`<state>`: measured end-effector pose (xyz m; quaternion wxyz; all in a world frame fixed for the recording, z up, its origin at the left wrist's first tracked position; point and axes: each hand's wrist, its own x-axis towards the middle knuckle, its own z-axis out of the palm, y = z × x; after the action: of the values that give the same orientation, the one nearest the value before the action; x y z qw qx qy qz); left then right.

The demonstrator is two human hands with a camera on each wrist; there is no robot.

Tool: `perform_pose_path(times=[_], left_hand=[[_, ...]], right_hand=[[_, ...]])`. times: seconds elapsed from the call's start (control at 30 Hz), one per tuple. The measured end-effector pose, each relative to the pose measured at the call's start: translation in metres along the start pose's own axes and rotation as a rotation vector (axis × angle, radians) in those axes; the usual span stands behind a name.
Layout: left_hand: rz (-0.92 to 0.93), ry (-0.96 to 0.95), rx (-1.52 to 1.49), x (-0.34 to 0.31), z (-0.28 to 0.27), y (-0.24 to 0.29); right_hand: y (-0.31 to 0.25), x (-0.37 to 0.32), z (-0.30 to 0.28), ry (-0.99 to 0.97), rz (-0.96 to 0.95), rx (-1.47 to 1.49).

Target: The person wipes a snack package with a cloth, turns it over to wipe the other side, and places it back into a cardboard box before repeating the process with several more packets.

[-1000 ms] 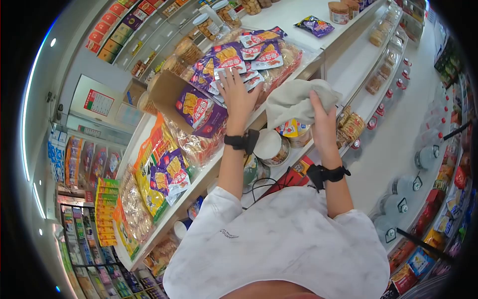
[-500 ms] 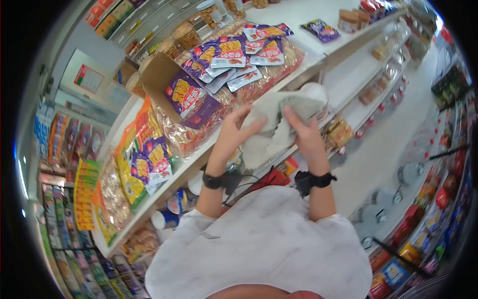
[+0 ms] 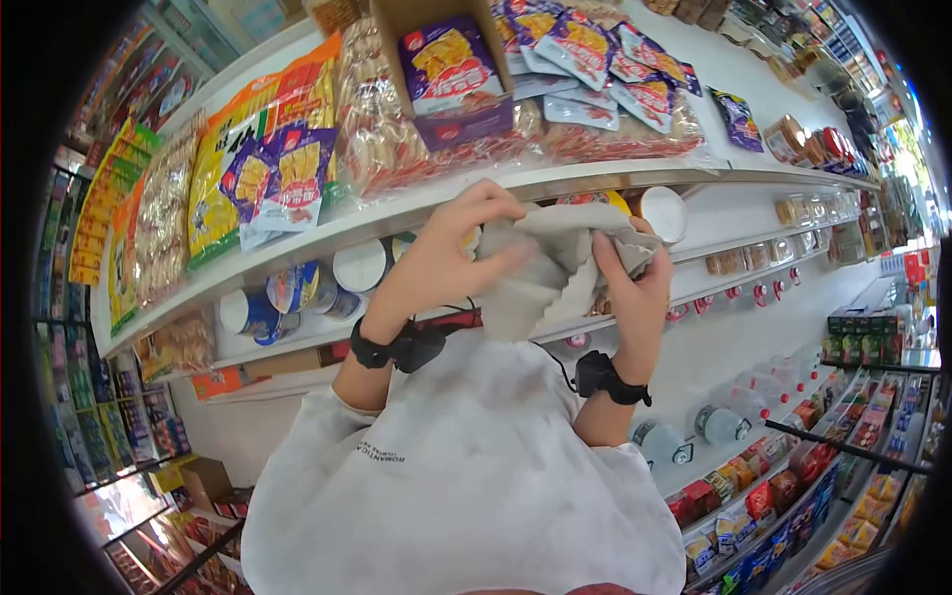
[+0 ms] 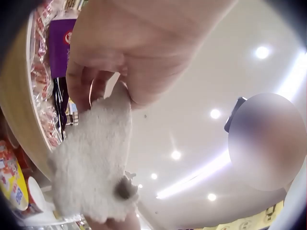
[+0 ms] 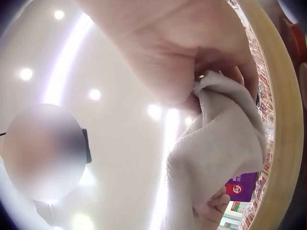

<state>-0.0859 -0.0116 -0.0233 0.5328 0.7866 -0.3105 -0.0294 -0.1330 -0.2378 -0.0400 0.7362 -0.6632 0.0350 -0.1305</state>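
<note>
A light grey cloth (image 3: pixel 555 263) hangs in loose folds between my two hands, in front of the shelf edge. My left hand (image 3: pixel 441 258) holds its left side; in the left wrist view the thumb and fingers pinch the top of the cloth (image 4: pixel 98 153), which has a dark spot near its lower edge. My right hand (image 3: pixel 635 297) grips the other side with the thumb on top. The right wrist view has the cloth (image 5: pixel 216 129) bunched between thumb and fingers and draping down.
Above the hands, the top shelf (image 3: pixel 416 205) bears an open cardboard box (image 3: pixel 466 127) with purple packaging, several purple snack packets (image 3: pixel 575 50) and a yellow bag (image 3: pixel 223 188). White-lidded tubs (image 3: pixel 362 266) stand on the shelf below. Bottles (image 3: pixel 719 424) line the lower right.
My left hand has come off the snack packets and taken hold of the cloth beside my right hand. The head view has turned, bringing the shelf front more level.
</note>
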Motion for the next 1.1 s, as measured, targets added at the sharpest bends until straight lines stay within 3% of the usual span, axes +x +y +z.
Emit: perform_pose_path(times=[0.1,0.23,0.27,0.37,0.53,0.63,0.73,0.83,0.93,1.03,1.1], left_hand=[[-0.113,0.002,-0.313,-0.015,0.002,0.006],[-0.187,0.017,-0.11,-0.033,0.009,0.033],[-0.223,-0.072,-0.054,-0.029,0.013,0.029],[-0.281,0.007,0.005,-0.036,0.029,0.013],[-0.32,0.159,-0.268,-0.054,0.013,0.001],[-0.289,0.256,-0.496,-0.066,0.012,-0.021],[-0.3,0.193,-0.702,-0.074,0.01,-0.025],[-0.347,0.194,-0.916,-0.076,0.006,-0.013],[-0.307,0.197,-0.748,-0.087,0.003,-0.007],[-0.445,0.165,-0.657,-0.088,-0.002,-0.013],[-0.497,0.188,-0.714,-0.093,-0.002,-0.019]], right_hand=[[0.0,-0.003,0.004,-0.259,-0.043,-0.079],[-0.009,-0.009,0.04,-0.176,0.117,-0.132],[-0.008,-0.012,0.047,-0.143,0.153,-0.101],[-0.002,-0.018,0.053,-0.123,0.245,-0.071],[-0.01,-0.019,0.046,-0.322,0.184,-0.129],[-0.012,-0.022,0.043,-0.242,0.275,-0.069],[-0.017,-0.023,0.045,-0.283,0.276,-0.146],[-0.012,-0.03,0.053,-0.258,0.174,-0.149],[-0.007,-0.027,0.053,-0.34,0.163,-0.265],[0.0,-0.037,0.068,-0.053,0.24,-0.241],[-0.004,-0.036,0.068,-0.008,0.26,-0.039]])
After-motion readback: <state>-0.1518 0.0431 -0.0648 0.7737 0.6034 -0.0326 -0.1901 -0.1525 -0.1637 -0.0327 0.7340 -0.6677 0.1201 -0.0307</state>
